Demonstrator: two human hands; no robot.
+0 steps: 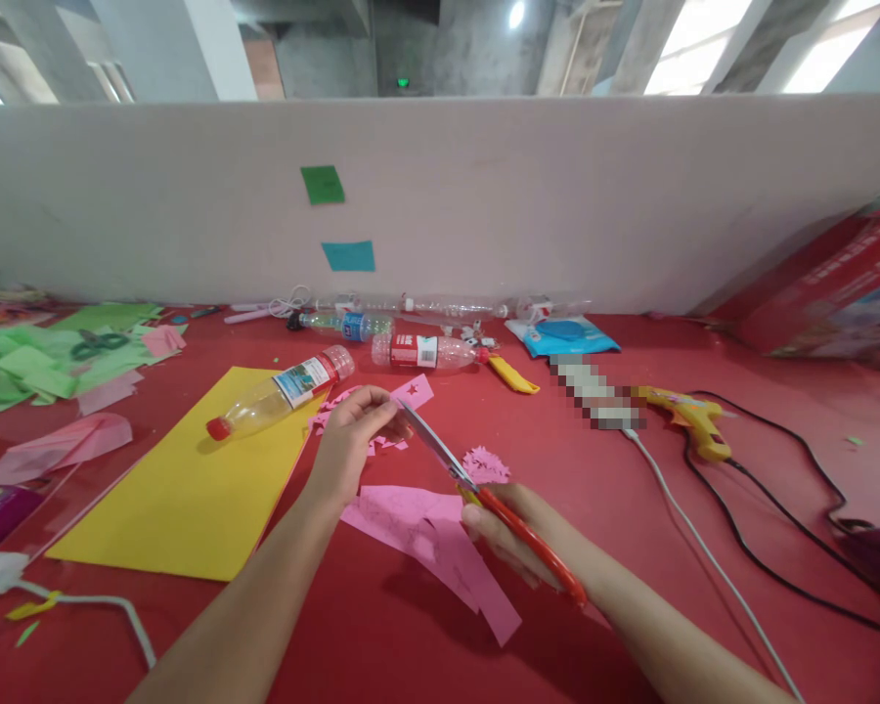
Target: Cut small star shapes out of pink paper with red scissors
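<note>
My left hand pinches a small piece of pink paper that has a star-shaped mark on it. In my right hand is a pair of scissors with red handles, their blades pointing up and left to the fingertips of my left hand. Below the blades lies a larger cut sheet of pink paper. A small heap of pink paper cutouts rests just beyond the scissors. More pink scraps lie beside and behind my left hand, partly hidden by it.
A yellow sheet with a red-capped plastic bottle on it is at left. Several bottles lie along the white partition, near a yellow cutter and a blue packet. A yellow glue gun with a black cord lies right.
</note>
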